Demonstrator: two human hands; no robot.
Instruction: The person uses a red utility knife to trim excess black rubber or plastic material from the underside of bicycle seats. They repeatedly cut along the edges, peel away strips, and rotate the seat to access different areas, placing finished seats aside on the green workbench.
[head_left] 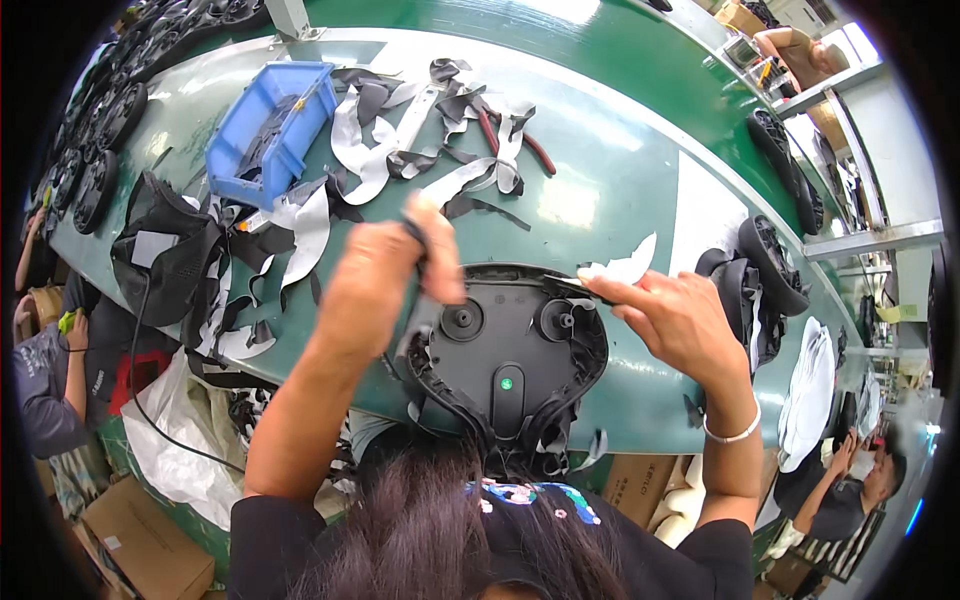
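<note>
A black moulded shell (pixel 485 355), rounded at the far end and narrowing toward me, lies on the green table before me. Two round posts and a small green dot show inside it, with dark material folded around its rim. My left hand (pixel 385 275) is over its far left side, smeared by motion, its fingers curled around a small dark thing I cannot make out. At the far right corner of the rim, my right hand (pixel 680 320) pinches a white-backed fabric strip (pixel 630 262).
A blue bin (pixel 275 130) of dark scraps stands far left, beside a black mesh bag (pixel 165 245). Fabric offcuts (pixel 365 150) and red-handled pliers (pixel 540 153) lie beyond the shell. Black moulded parts (pixel 770 265) sit at right. Other people work on both sides.
</note>
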